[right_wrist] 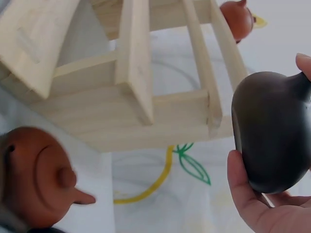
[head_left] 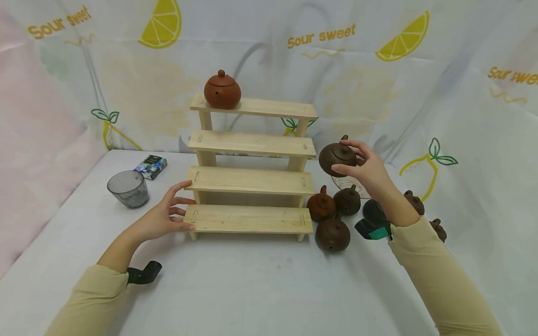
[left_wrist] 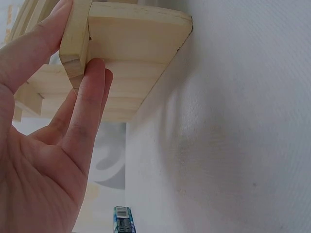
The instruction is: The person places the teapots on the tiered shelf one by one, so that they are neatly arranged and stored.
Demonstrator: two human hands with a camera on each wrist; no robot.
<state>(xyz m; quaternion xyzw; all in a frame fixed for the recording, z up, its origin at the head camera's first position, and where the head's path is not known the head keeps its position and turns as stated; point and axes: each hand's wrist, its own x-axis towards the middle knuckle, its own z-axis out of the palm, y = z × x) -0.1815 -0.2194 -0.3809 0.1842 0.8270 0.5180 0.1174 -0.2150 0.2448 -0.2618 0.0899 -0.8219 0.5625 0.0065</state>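
Observation:
A pale wooden stepped shelf (head_left: 252, 220) with several tiers stands in the middle of the table. My left hand (head_left: 161, 217) holds its left end at the lower tiers; in the left wrist view the thumb and fingers lie on opposite sides of a board end (left_wrist: 75, 41). My right hand (head_left: 371, 172) grips a dark brown teapot (head_left: 329, 158), raised beside the shelf's right side. In the right wrist view the dark underside of this teapot (right_wrist: 269, 131) faces the camera. On the top tier, toward the left, sits a reddish-brown teapot (head_left: 222, 93).
Right of the shelf, a reddish teapot (head_left: 321, 207) and dark teapots (head_left: 333, 235) cluster close to its lower corner, with others partly behind my right forearm. At the left are a grey translucent cup (head_left: 129, 189) and a small printed box (head_left: 151, 166). A lemon-print cloth (head_left: 269, 56) hangs behind.

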